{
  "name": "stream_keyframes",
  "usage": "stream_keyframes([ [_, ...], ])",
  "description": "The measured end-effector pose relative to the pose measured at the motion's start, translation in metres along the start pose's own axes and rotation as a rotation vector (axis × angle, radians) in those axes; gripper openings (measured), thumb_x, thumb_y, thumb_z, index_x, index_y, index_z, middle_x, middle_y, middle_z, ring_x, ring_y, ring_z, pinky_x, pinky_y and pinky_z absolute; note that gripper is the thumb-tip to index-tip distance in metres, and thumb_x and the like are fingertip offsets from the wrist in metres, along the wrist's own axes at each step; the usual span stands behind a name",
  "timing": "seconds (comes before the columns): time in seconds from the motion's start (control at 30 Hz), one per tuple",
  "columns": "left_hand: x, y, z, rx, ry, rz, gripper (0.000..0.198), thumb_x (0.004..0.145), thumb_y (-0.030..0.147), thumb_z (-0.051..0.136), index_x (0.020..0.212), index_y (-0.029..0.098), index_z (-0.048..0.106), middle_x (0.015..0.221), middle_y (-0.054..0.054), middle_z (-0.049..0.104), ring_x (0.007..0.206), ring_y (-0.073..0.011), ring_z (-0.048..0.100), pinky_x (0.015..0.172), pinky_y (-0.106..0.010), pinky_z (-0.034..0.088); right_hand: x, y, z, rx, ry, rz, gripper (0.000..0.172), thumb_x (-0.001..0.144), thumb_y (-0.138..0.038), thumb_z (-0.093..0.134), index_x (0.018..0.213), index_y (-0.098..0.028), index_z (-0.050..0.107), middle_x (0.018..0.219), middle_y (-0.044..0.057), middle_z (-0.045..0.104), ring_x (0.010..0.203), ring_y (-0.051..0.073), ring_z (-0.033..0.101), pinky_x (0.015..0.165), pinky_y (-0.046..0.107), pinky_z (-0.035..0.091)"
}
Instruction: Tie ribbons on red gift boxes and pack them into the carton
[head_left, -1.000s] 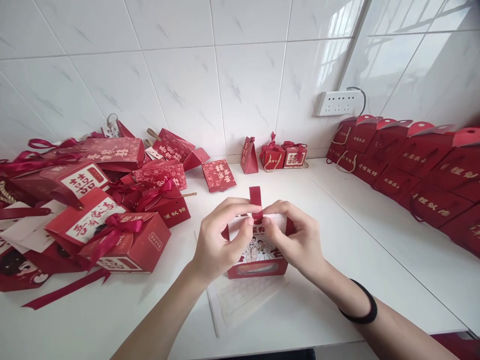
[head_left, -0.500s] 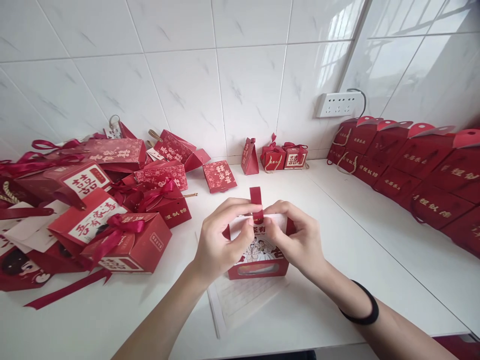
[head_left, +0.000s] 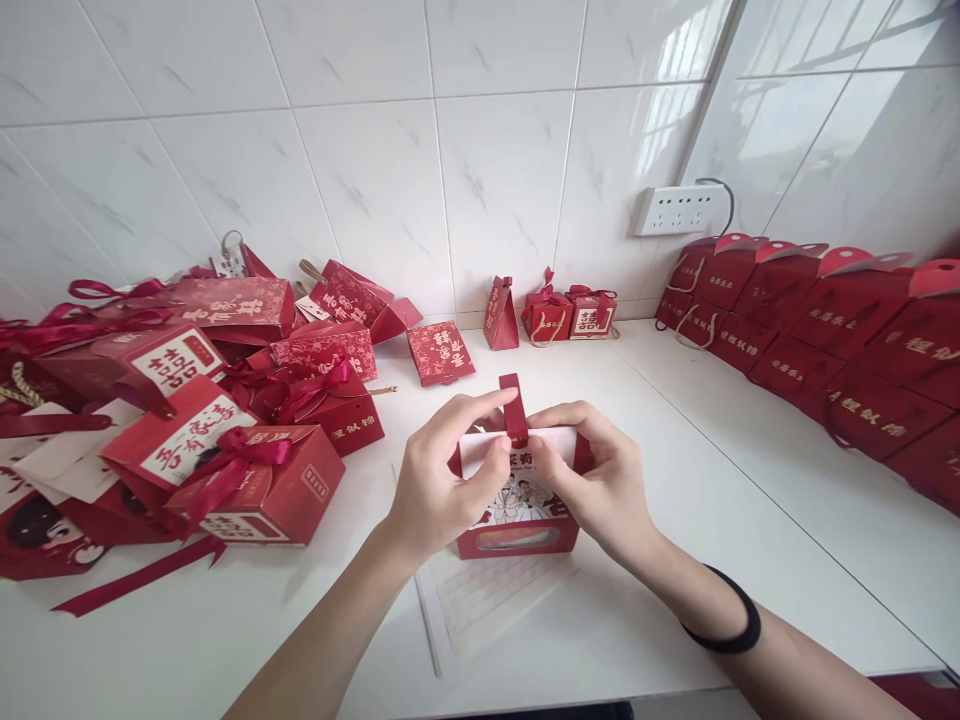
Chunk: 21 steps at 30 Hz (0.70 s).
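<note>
A small red and white gift box [head_left: 517,520] with a cartoon couple printed on it stands upright at the middle of the white counter [head_left: 660,440]. A short red ribbon [head_left: 514,405] sticks up from its top edge. My left hand [head_left: 439,485] pinches the box top and ribbon from the left. My right hand [head_left: 600,480] pinches the same spot from the right, and a black band [head_left: 724,625] circles its wrist. The fingertips of both hands nearly meet at the ribbon's base.
A heap of red gift boxes with ribbons [head_left: 187,400] fills the left of the counter. Several small red boxes [head_left: 555,312] stand against the tiled wall. Rows of red bags [head_left: 825,340] line the right side below a white power strip [head_left: 679,208]. A paper sheet [head_left: 487,600] lies under the box.
The ribbon tip has tilted slightly to the right and my left fingers have shifted a little along the box top. Both hands stay on the box.
</note>
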<state>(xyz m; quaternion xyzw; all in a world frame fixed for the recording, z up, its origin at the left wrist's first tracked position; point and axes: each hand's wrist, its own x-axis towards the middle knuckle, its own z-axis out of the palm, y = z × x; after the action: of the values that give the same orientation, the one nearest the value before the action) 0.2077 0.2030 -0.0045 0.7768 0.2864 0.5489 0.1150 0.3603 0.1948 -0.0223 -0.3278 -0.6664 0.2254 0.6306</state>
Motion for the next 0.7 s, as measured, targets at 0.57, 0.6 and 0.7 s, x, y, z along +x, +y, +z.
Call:
stream_keyframes([
  [0.57,-0.006,-0.007,0.001,-0.216,-0.024,-0.118,0.052,0.079,0.011,0.052,0.130,0.023,0.045,0.090,-0.004,0.065,0.083,-0.0160,0.062,0.072,-0.028,0.053,0.003,-0.002,-0.001,0.030,-0.007,0.174,0.003,0.077,-0.022,0.056,0.075,-0.020,0.056,0.064,-0.002,0.059,0.052,0.011,0.052,0.044,0.021,0.041],
  [0.6,-0.008,-0.010,0.000,-0.277,-0.035,-0.139,0.063,0.078,0.011,0.051,0.137,0.025,0.036,0.094,-0.005,0.064,0.085,-0.0171,0.062,0.072,-0.028,0.053,0.003,-0.002,-0.002,0.037,-0.027,0.180,0.003,0.079,-0.023,0.055,0.077,-0.020,0.056,0.064,-0.002,0.059,0.049,0.010,0.050,0.043,0.021,0.040],
  [0.7,-0.011,-0.018,-0.003,-0.412,-0.091,-0.196,0.083,0.074,0.011,0.054,0.145,0.029,0.014,0.108,-0.009,0.062,0.088,-0.0186,0.062,0.069,-0.029,0.052,0.001,0.002,-0.005,0.055,-0.062,0.141,0.008,0.082,-0.022,0.052,0.089,-0.021,0.054,0.073,0.000,0.061,0.049,0.010,0.049,0.042,0.022,0.039],
])
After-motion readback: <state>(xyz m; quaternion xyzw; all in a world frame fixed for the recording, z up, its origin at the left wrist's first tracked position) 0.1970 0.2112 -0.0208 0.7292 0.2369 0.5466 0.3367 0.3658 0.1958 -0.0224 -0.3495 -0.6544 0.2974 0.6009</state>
